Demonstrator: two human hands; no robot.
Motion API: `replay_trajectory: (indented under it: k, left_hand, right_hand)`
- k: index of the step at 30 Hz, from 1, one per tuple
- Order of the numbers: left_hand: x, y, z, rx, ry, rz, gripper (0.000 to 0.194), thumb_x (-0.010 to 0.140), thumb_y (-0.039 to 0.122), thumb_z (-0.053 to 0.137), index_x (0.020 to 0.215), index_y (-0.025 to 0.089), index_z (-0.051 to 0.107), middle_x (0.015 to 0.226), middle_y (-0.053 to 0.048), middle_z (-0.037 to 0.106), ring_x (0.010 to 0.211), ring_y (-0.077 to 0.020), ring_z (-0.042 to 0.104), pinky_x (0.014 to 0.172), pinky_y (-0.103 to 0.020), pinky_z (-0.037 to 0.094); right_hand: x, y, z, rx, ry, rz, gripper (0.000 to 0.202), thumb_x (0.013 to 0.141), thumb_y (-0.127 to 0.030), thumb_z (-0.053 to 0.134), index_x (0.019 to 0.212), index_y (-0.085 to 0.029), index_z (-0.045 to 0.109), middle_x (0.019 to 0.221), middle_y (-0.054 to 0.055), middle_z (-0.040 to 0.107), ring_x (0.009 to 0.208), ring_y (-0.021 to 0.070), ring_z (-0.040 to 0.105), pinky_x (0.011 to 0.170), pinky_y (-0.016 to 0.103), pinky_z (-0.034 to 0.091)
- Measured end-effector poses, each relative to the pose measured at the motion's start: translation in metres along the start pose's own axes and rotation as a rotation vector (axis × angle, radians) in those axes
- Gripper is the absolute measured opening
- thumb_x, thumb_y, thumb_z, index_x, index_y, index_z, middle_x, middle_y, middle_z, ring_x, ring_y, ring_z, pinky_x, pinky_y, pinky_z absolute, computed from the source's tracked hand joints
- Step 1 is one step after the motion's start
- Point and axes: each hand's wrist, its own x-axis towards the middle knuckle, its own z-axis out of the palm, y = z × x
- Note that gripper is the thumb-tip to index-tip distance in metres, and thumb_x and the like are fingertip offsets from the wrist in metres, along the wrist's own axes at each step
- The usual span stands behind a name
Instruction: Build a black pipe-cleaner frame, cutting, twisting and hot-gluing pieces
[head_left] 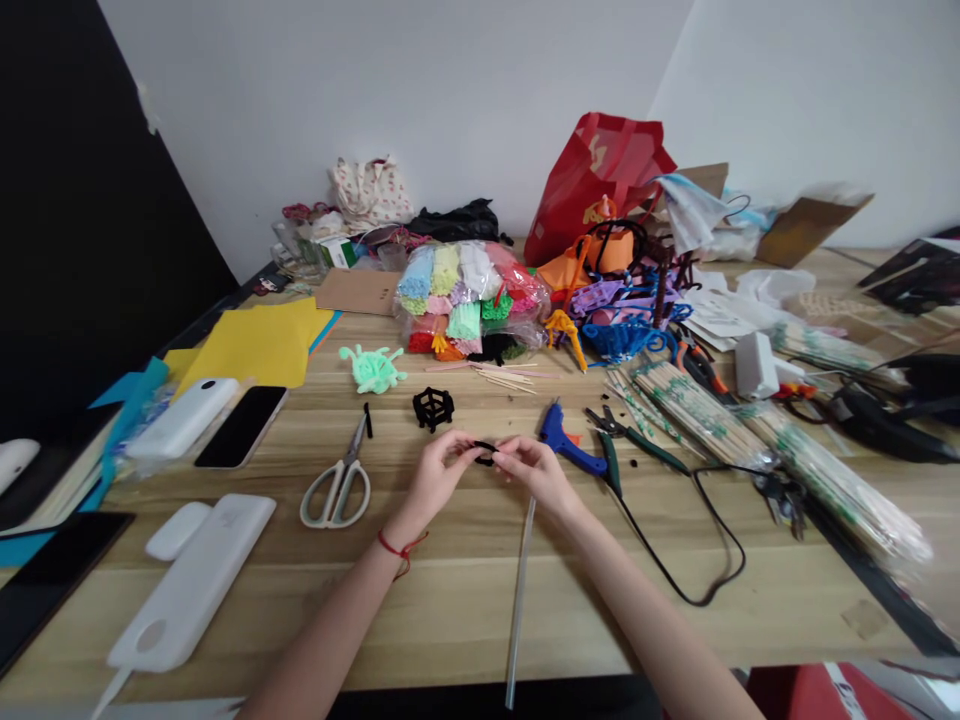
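Observation:
Between my two hands, near the middle of the table, is a small curved black piece [484, 446]. My left hand [442, 470] pinches its left end, and my right hand [534, 472] pinches the right end. Just behind my left hand sits a black openwork piece [433, 408]. A mint green fuzzy piece [373, 369] lies farther back to the left. The blue glue gun [570, 442] rests to the right of my right hand, and a clear glue stick [520, 605] lies below that hand.
White-handled scissors [335, 492], a phone [241, 428] and white power banks lie left. Green-handled pliers [637, 437], a black cable and bundled sticks [697, 412] are right. Behind stand a bag of colored pipe cleaners [472, 300] and a red bag [592, 185].

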Motion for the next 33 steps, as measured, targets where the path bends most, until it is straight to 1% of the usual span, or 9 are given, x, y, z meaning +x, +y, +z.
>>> replay_trajectory:
  k: [5, 10, 12, 14, 16, 19, 21, 28, 33]
  left_hand:
    - [0.001, -0.001, 0.0, -0.095, 0.006, -0.028, 0.021, 0.077, 0.035, 0.063, 0.088, 0.017, 0.06, 0.085, -0.005, 0.068, 0.076, -0.0162, 0.066, 0.074, -0.029, 0.052]
    - [0.001, 0.004, -0.01, 0.095, 0.006, 0.046, 0.02, 0.082, 0.036, 0.057, 0.09, 0.018, 0.06, 0.086, -0.005, 0.068, 0.079, -0.0164, 0.065, 0.074, -0.029, 0.05]
    - [0.003, 0.006, -0.025, 0.281, 0.121, 0.075, 0.02, 0.087, 0.035, 0.048, 0.093, 0.019, 0.059, 0.083, -0.004, 0.067, 0.079, -0.0167, 0.063, 0.075, -0.029, 0.048]
    - [0.007, 0.006, -0.045, 0.578, 0.361, 0.076, 0.022, 0.088, 0.036, 0.046, 0.089, 0.018, 0.058, 0.08, -0.006, 0.064, 0.079, -0.0193, 0.06, 0.077, -0.033, 0.045]
    - [0.01, 0.004, -0.063, 0.88, 0.506, 0.008, 0.023, 0.087, 0.036, 0.045, 0.089, 0.016, 0.057, 0.084, -0.009, 0.062, 0.086, -0.0244, 0.056, 0.081, -0.038, 0.041]
    - [0.013, -0.005, -0.081, 1.254, 0.522, -0.185, 0.024, 0.082, 0.034, 0.049, 0.092, 0.013, 0.056, 0.1, -0.017, 0.057, 0.101, -0.0343, 0.047, 0.082, -0.045, 0.037]
    - [0.013, -0.012, -0.086, 1.364, 0.475, -0.309, 0.029, 0.081, 0.034, 0.049, 0.095, 0.01, 0.055, 0.103, -0.02, 0.054, 0.102, -0.0365, 0.045, 0.08, -0.046, 0.037]
    - [0.011, -0.027, -0.089, 1.398, 0.388, -0.341, 0.024, 0.085, 0.023, 0.038, 0.095, 0.009, 0.055, 0.103, -0.02, 0.052, 0.101, -0.0351, 0.043, 0.078, -0.045, 0.036]
    - [0.015, -0.012, -0.088, 1.148, 0.626, -0.186, 0.022, 0.089, 0.027, 0.036, 0.096, 0.012, 0.052, 0.101, -0.017, 0.054, 0.1, -0.0319, 0.048, 0.082, -0.044, 0.036]
  right_hand:
    - [0.003, 0.003, -0.001, 0.17, -0.005, 0.063, 0.028, 0.06, -0.038, 0.078, 0.067, -0.016, 0.062, 0.081, 0.0, 0.058, 0.055, 0.0061, 0.048, 0.05, 0.021, 0.037]
    - [0.003, 0.004, 0.0, 0.157, -0.006, 0.05, 0.028, 0.06, -0.038, 0.079, 0.067, -0.016, 0.062, 0.075, 0.0, 0.06, 0.052, 0.0066, 0.049, 0.049, 0.022, 0.038]
    - [0.002, 0.004, 0.001, 0.128, -0.013, 0.07, 0.029, 0.061, -0.039, 0.078, 0.069, -0.016, 0.062, 0.066, 0.0, 0.061, 0.051, 0.0078, 0.051, 0.05, 0.022, 0.04]
    - [0.002, 0.003, 0.002, 0.115, -0.03, 0.094, 0.03, 0.062, -0.04, 0.077, 0.071, -0.016, 0.063, 0.059, 0.0, 0.063, 0.05, 0.0089, 0.053, 0.052, 0.023, 0.042]
    - [0.001, 0.003, 0.003, 0.119, -0.05, 0.116, 0.031, 0.062, -0.041, 0.077, 0.073, -0.015, 0.063, 0.058, 0.001, 0.064, 0.05, 0.0096, 0.055, 0.053, 0.023, 0.044]
    - [0.0, 0.003, 0.005, 0.125, -0.078, 0.142, 0.034, 0.061, -0.043, 0.077, 0.074, -0.015, 0.064, 0.057, 0.001, 0.065, 0.051, 0.0107, 0.058, 0.054, 0.024, 0.046]
    - [0.0, 0.004, 0.007, 0.117, -0.098, 0.152, 0.035, 0.059, -0.043, 0.078, 0.074, -0.015, 0.064, 0.056, 0.001, 0.065, 0.051, 0.0108, 0.058, 0.054, 0.024, 0.047]
    - [-0.004, 0.015, 0.013, -0.009, -0.196, 0.127, 0.037, 0.061, -0.049, 0.075, 0.073, -0.015, 0.064, 0.051, -0.001, 0.062, 0.045, 0.0111, 0.055, 0.049, 0.025, 0.045]
    - [-0.009, 0.015, 0.013, -0.331, -0.231, -0.023, 0.035, 0.072, -0.047, 0.066, 0.091, -0.018, 0.069, 0.066, 0.002, 0.065, 0.049, 0.0113, 0.055, 0.047, 0.023, 0.042]
